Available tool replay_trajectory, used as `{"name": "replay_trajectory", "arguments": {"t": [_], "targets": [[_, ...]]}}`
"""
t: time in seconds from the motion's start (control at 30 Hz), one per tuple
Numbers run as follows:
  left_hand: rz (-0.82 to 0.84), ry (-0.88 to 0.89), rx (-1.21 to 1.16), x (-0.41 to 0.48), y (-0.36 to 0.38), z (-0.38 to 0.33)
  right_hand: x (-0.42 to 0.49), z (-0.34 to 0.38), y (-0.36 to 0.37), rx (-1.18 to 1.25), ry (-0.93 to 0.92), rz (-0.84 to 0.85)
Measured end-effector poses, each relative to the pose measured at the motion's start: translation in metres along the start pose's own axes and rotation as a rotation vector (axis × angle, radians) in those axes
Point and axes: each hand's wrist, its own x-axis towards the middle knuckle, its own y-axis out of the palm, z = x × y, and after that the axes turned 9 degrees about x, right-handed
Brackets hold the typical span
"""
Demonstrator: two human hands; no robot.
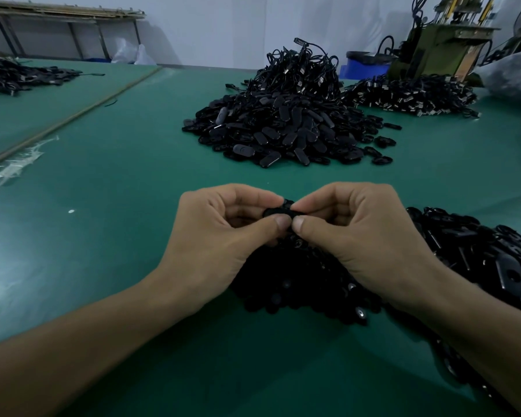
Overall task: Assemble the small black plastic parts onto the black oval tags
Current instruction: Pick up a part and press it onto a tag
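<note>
A black oval tag is being held up between two hands, just above the near middle of the green tabletop. The left hand is pinching the tag's left end, with its fingers curling over the top and its thumb pressing from the near side. The right hand is pinching the right end the same way, and the two thumb tips are almost touching. The fingers are hiding most of the tag, so I cannot tell if a small part is sitting on it. Right under the hands, a heap of small black parts is lying near the front edge. Just beside it, a heap of flat black pieces is spreading toward the right edge. Farther back, in the middle, a big pile of oval tags is sitting with a tangle of black cords on top. Another dark pile is lying near the far right corner, next to a green machine and a blue bin. One more black pile is resting by the far left corner.
</note>
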Motion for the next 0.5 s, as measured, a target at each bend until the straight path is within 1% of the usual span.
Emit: {"name": "replay_trajectory", "arguments": {"t": [0.1,0.33,0.43,0.5], "targets": [[0.003,-0.003,0.003,0.002,-0.002,0.001,0.0,-0.002,0.0,-0.011,-0.021,-0.005],[0.04,0.025,0.11,0.009,-0.007,0.002,-0.001,-0.004,0.001,-0.049,-0.041,-0.008],[0.035,0.052,0.176,0.009,-0.009,0.004,-0.001,0.001,0.001,-0.13,-0.044,0.001],[-0.028,0.074,0.254,0.013,-0.011,0.005,0.0,0.007,-0.002,-0.256,-0.051,0.022]]}}
